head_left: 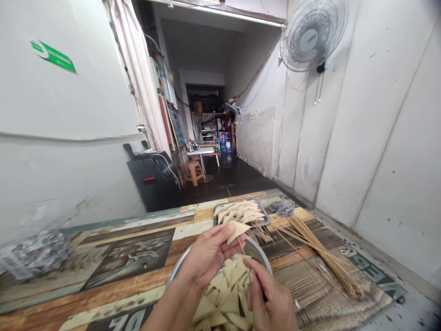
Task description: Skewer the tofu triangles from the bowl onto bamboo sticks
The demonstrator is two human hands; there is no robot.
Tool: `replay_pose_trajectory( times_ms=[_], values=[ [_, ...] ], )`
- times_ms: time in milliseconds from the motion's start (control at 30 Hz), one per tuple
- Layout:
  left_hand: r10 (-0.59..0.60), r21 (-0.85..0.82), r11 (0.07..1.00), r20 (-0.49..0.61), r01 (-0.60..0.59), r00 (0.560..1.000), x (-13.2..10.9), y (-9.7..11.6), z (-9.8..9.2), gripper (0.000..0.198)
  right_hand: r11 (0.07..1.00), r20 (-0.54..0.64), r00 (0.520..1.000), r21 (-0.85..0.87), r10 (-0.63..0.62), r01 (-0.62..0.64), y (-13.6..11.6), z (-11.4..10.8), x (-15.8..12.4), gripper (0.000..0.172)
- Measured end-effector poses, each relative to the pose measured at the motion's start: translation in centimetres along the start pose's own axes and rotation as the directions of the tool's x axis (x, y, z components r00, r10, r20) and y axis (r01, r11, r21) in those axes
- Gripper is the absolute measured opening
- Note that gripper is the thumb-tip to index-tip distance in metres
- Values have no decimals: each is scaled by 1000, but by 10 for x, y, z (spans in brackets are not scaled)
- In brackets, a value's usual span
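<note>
My left hand (pixel 206 255) pinches a pale triangular piece of tofu skin (pixel 237 230) above a round metal bowl (pixel 259 252). My right hand (pixel 270 301) is closed on a thin bamboo skewer (pixel 243 251) whose tip runs up into the triangle. Many more pale triangles (pixel 223 299) fill the bowl beneath both hands. Just beyond, a rectangular metal tray (pixel 264 215) holds finished skewered triangles (pixel 239 211).
A loose bundle of bamboo skewers (pixel 322 255) lies on the patterned table (pixel 113 266) to the right. A grey cloth (pixel 282 207) sits by the tray. A crumpled plastic bag (pixel 34 255) rests far left. White walls flank a corridor; a fan (pixel 312 34) hangs upper right.
</note>
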State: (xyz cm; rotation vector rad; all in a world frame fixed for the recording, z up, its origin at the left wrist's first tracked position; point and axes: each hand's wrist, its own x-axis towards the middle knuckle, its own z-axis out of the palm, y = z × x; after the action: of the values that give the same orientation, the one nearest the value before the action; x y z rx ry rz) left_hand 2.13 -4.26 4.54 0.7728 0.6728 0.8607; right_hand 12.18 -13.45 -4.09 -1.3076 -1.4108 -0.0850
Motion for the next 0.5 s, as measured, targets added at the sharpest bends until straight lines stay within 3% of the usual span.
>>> replay_pose_trajectory(
  times_ms=[500],
  values=[
    [-2,-4,1000,-4,2,1000,-2,-1,1,3,1000,22,1000,23,0,-1,-5,1,6,30]
  ],
)
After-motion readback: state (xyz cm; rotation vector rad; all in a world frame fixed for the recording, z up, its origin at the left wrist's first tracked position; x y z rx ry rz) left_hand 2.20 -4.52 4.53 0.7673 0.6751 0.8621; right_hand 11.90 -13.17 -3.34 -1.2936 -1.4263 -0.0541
